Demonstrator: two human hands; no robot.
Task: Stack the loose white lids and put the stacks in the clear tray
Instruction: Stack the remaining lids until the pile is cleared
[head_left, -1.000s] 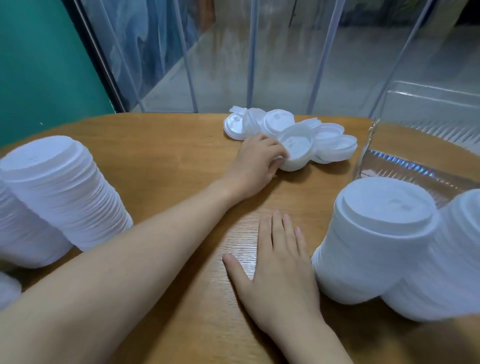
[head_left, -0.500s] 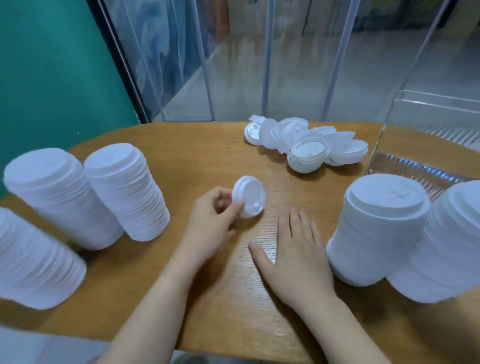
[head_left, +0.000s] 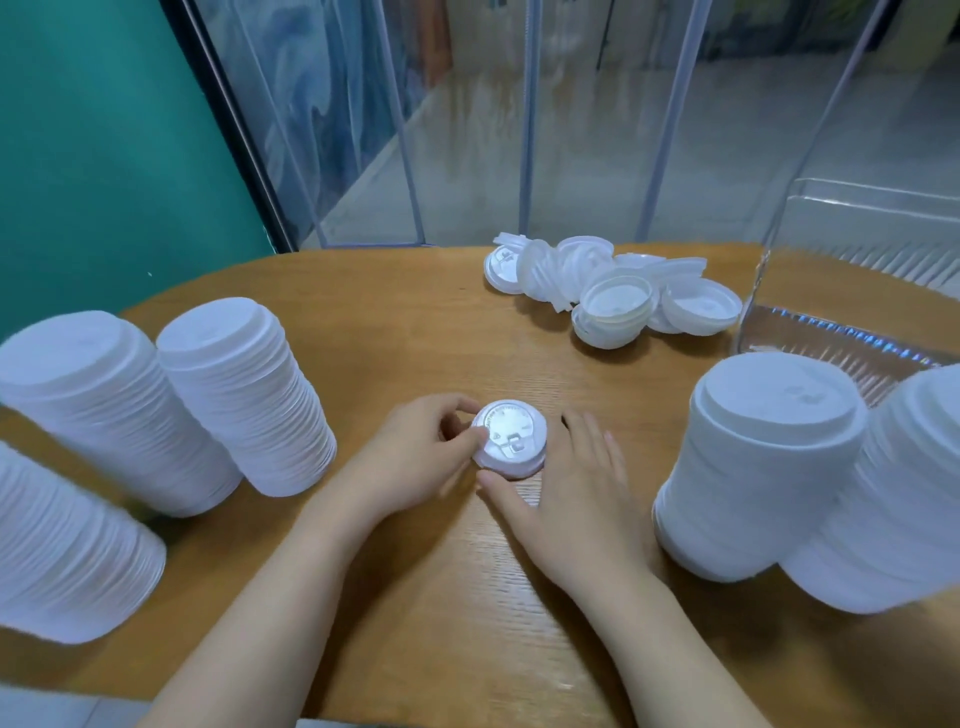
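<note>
A single white lid (head_left: 511, 437) lies top side up on the wooden table (head_left: 415, 332), between my two hands. My left hand (head_left: 421, 454) pinches its left rim with thumb and fingers. My right hand (head_left: 569, 488) lies flat on the table with straight fingers, its thumb and forefinger framing the lid's right and near side. A pile of several loose white lids (head_left: 613, 293) sits at the far side of the table. The clear tray (head_left: 852, 291) stands at the right, behind two tall lid stacks (head_left: 763, 462).
Three tall stacks of white lids (head_left: 239, 395) lean on the left side of the table. Another stack (head_left: 893, 499) leans at the far right edge of view. A teal wall and clear plastic curtain strips rise behind the table.
My left hand has carried one lid from the far pile to the near middle of the table and set it flat beside my right hand. The view has shifted left.
</note>
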